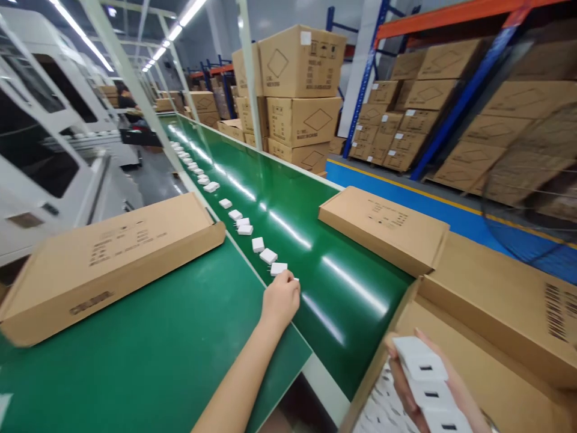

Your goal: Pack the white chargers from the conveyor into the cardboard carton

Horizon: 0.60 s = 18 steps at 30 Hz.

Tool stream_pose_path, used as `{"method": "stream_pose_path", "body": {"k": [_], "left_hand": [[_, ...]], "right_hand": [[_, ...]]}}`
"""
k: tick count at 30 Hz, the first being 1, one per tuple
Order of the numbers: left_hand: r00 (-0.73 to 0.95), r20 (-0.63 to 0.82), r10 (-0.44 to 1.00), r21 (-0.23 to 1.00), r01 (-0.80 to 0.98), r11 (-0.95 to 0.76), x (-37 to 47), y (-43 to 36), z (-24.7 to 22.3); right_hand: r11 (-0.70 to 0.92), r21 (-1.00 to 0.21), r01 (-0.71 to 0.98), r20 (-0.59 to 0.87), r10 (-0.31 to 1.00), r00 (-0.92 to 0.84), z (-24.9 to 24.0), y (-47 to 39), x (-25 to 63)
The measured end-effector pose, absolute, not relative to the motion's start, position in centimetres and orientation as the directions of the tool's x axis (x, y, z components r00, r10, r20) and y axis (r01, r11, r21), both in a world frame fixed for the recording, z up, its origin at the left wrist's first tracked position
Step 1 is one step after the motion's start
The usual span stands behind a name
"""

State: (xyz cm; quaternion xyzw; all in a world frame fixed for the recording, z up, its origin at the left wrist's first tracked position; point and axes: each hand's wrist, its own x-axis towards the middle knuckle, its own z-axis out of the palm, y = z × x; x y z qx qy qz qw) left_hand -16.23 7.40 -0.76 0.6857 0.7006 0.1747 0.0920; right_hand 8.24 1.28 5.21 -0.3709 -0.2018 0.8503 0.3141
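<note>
My left hand (282,297) reaches over the near edge of the green conveyor belt (288,210), its fingers closed round a white USB charger that shows only as a small corner. Just beyond those fingers lies another white charger (278,269), with more chargers trailing up the belt in a loose line. In my right hand (455,376) is a row of several white USB chargers (430,391), stacked side by side with their dark ports facing me. That hand is above an open cardboard box (487,349), where many white chargers lie inside.
A closed flat carton (112,252) rests on the green side table (180,337) at left. Another flat carton (383,222) sits across the belt. Stacked boxes (302,90) and shelving stand behind; white machines (36,120) line the left. A person (128,102) is far back.
</note>
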Motion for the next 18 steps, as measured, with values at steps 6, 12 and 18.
{"method": "stream_pose_path", "body": {"k": [6, 12, 18], "left_hand": [[-0.046, 0.133, 0.99, 0.356, 0.935, -0.005, -16.61, 7.75, -1.36], [-0.049, 0.031, 0.998, 0.169, 0.985, 0.043, -16.33, 7.91, -1.47], [0.033, -0.067, 0.997, 0.059, 0.998, -0.029, -16.02, 8.06, -0.93]], "right_hand": [[-0.683, -0.597, -0.421, -0.507, 0.728, -0.461, 6.0, 1.32, 7.84], [-0.668, -0.608, -0.429, -0.497, 0.742, -0.45, 5.61, 1.42, 8.42], [-0.685, -0.599, -0.414, -0.53, 0.727, -0.437, 5.78, 1.58, 8.66]]}}
